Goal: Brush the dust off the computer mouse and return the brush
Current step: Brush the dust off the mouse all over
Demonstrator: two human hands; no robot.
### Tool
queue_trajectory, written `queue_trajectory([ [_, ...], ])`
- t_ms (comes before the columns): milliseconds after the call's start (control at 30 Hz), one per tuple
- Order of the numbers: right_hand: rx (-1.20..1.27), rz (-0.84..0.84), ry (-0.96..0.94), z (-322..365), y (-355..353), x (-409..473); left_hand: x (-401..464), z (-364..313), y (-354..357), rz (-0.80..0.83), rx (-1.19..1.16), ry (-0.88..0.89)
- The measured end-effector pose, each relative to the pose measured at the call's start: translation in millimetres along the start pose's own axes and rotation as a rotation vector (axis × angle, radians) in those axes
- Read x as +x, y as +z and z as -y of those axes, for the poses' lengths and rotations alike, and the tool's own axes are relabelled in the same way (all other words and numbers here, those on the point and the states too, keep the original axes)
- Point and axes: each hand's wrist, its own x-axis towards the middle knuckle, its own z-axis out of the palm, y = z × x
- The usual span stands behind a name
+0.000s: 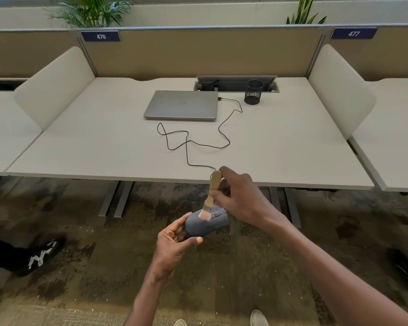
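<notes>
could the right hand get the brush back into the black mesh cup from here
Probably yes: the right hand holds the brush off the desk's near edge, and bare desk lies between it and the open-topped mesh cup.

Two hands, left hand (174, 241) and right hand (240, 196). One brush (212, 191), one mouse (206, 223), one cable (186, 147), one laptop (181, 104), one mesh cup (253, 92), one counter (80, 142), two number signs, 476 (101, 36) and 477 (353, 33), and two plants, one (90, 12) at left, one (305, 10) at right.
</notes>
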Motion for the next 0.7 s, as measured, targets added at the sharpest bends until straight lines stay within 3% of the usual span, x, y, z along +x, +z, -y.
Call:
queue_trajectory([
  [100, -0.044, 0.070, -0.021, 2, 7, -3, 1, -2, 3, 0.000, -0.001, 0.001],
  [300, -0.052, -0.037, -0.013, -4, 1, -1, 0, 0, 0, -0.010, -0.007, 0.003],
  [467, -0.001, 0.011, -0.017, -4, 6, -4, 1, -1, 1, -0.006, -0.005, 0.005],
  [700, 0.000, -0.061, 0.014, -10, -1, 1, 5, 2, 0, -0.016, 0.001, 0.009],
])
